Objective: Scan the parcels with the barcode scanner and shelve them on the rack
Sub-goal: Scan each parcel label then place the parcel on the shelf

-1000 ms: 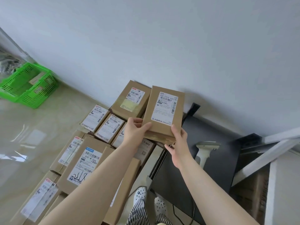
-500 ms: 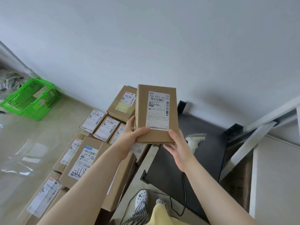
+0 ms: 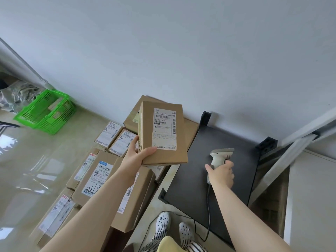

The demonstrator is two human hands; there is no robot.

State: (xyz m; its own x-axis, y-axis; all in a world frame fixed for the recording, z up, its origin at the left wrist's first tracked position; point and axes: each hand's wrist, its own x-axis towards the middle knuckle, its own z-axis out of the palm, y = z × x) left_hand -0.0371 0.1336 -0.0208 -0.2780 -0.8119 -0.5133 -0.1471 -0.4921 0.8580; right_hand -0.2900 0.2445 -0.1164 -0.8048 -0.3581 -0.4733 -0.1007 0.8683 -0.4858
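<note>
My left hand (image 3: pixel 139 157) grips a flat brown parcel (image 3: pixel 163 151) by its lower left corner and holds it up, its white barcode label facing me. My right hand (image 3: pixel 221 174) is curled round the handle of the white barcode scanner (image 3: pixel 221 155), which stands on the black table (image 3: pixel 190 180) with its cable trailing down towards the floor. The scanner's head is to the right of the parcel and apart from it. Several more labelled parcels (image 3: pixel 94 171) lie stacked on the floor to the left. The white rack (image 3: pixel 301 139) shows at the right edge.
A green plastic basket (image 3: pixel 46 111) sits on the glossy floor at the far left, next to a plastic-wrapped bundle (image 3: pixel 16 93). A grey wall runs behind everything. My feet in white clogs (image 3: pixel 163 221) stand between the parcel stack and the table.
My right hand has let go of the parcel, moved right and taken hold of the scanner's handle. My left hand alone now holds the parcel, a little further left.
</note>
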